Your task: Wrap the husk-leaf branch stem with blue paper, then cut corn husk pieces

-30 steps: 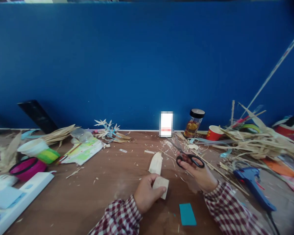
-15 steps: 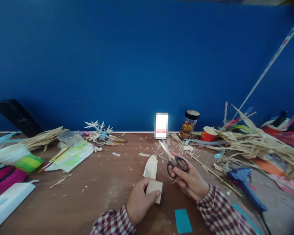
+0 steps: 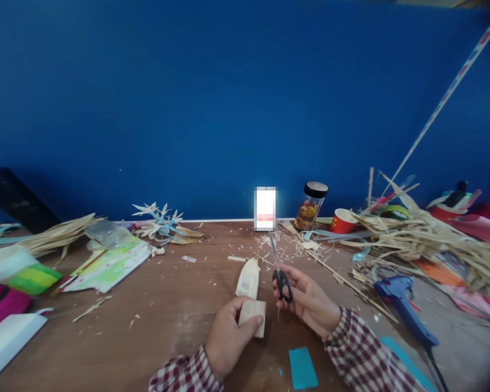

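My left hand (image 3: 233, 336) pinches a small, pale, flat piece of dried husk (image 3: 255, 314) between thumb and fingers, low over the table. Just beyond it lies a longer pale husk piece (image 3: 248, 280) with a pointed far end; its near end is hidden behind the hand. My right hand (image 3: 310, 299) is closed around the black handles of a pair of scissors (image 3: 282, 286). The blades point away from me and are seen nearly edge-on, so their gap cannot be made out. A blue-green paper rectangle (image 3: 303, 368) lies on the table between my forearms.
On the right are a blue glue gun (image 3: 406, 305) with its cord and a heap of dried husk strips (image 3: 428, 234). A black-lidded jar (image 3: 310, 207) and red paper cup (image 3: 343, 221) stand by the wall. Leftward are a painted sheet (image 3: 110, 267) and white power strip (image 3: 14, 343).
My right hand has turned the scissors, so their handles now show edge-on and sit slightly left and lower. My left hand still holds the small husk piece. The whole view has shifted slightly.
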The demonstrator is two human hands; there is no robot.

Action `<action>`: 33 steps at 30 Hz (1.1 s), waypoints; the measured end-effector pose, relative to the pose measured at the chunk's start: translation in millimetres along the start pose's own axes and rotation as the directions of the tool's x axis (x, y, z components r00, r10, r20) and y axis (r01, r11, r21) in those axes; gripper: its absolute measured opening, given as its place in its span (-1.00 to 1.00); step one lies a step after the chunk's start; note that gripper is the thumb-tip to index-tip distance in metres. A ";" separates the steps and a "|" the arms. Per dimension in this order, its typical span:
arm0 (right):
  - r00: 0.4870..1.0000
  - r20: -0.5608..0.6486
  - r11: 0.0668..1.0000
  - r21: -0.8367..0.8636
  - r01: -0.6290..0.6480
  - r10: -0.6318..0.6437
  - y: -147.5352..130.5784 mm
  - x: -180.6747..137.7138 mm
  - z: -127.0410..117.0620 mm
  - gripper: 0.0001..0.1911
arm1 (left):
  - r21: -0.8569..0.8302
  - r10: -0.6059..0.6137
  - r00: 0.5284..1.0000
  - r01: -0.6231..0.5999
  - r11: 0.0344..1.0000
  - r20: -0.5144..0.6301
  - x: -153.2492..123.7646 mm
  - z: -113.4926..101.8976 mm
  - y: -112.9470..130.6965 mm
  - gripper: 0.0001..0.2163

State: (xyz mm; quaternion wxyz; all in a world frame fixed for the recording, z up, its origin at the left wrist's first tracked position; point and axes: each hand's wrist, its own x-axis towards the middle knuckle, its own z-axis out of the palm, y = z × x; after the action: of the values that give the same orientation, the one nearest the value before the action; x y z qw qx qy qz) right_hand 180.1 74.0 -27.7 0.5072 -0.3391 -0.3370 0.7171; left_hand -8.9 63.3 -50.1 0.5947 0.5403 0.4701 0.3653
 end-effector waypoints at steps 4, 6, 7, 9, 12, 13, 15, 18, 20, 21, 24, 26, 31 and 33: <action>1.000 -0.028 1.000 -0.024 -0.006 0.006 0.5 -1.0 -1.1 -0.58 | -0.057 -0.013 1.000 0.012 0.998 -0.019 2.0 -0.4 -1.7 -0.81; 1.000 -0.026 0.999 0.033 0.002 -0.002 -2.1 -2.0 -1.3 -0.63 | -0.085 -0.025 0.999 0.023 0.996 -0.029 2.6 -1.2 -2.9 -0.80; 0.999 -0.033 0.998 0.065 0.017 -0.015 -3.5 -2.3 -1.5 -0.64 | -0.095 -0.029 0.999 0.026 0.995 -0.038 2.9 -1.7 -3.5 -0.80; 0.996 -0.053 0.993 0.092 0.070 -0.066 -5.8 -2.2 -1.9 -0.65 | -0.105 -0.035 0.998 0.029 0.994 -0.059 3.3 -2.6 -4.9 -0.78; 0.982 -0.080 0.985 -0.006 0.171 -0.171 -8.1 -0.9 -2.9 -0.65 | -0.111 -0.044 0.996 0.035 0.993 -0.081 4.4 -3.5 -7.0 -0.76; 0.973 -0.081 0.974 -0.085 0.210 -0.217 -9.0 -0.5 -3.1 -0.65 | -0.119 -0.047 0.995 0.037 0.992 -0.086 4.9 -3.6 -7.6 -0.75; 0.943 -0.062 0.917 -0.264 0.300 -0.326 -12.0 -0.7 -3.2 -0.69 | -0.142 -0.050 0.994 0.036 0.989 -0.093 5.7 -3.7 -8.5 -0.74; 0.921 -0.009 0.883 -0.287 0.371 -0.389 -18.2 -3.3 -2.7 -0.67 | -0.167 -0.048 0.995 0.032 0.985 -0.092 5.5 -3.2 -8.9 -0.76; 0.948 0.026 0.930 -0.188 0.317 -0.318 -20.7 -5.1 -2.6 -0.63 | -0.188 -0.051 0.994 0.032 0.982 -0.099 4.8 -2.4 -9.0 -0.77; 0.961 0.037 0.946 -0.169 0.277 -0.275 -20.7 -5.5 -2.7 -0.63 | -0.210 -0.060 0.991 0.035 0.977 -0.117 4.6 -2.1 -8.9 -0.77; 0.982 0.013 0.964 -0.189 0.188 -0.189 -15.3 -4.7 -2.9 -0.66 | -0.341 -0.093 0.972 0.015 0.940 -0.214 5.1 -2.1 -6.2 -0.72; 0.988 0.028 0.973 -0.172 0.155 -0.153 -8.7 -3.9 -1.9 -0.65 | -0.462 -0.117 0.959 -0.017 0.887 -0.259 6.3 -3.5 -1.0 -0.70; 0.979 0.199 0.972 -0.236 0.014 0.034 9.5 -5.1 5.4 -0.60 | -0.677 -0.197 0.932 -0.066 0.733 -0.304 9.4 -11.3 17.1 -0.81; 0.965 0.227 0.968 -0.237 -0.078 0.134 15.9 -6.8 9.1 -0.54 | -0.731 -0.229 0.921 -0.082 0.678 -0.315 10.4 -15.4 21.2 -0.88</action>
State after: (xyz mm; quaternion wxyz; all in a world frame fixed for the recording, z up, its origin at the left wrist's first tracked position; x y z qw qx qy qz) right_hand 166.4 62.1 -34.9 0.3811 -0.3223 -0.4567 0.7364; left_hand -19.0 80.8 -30.5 0.6718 0.1558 0.4124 0.5953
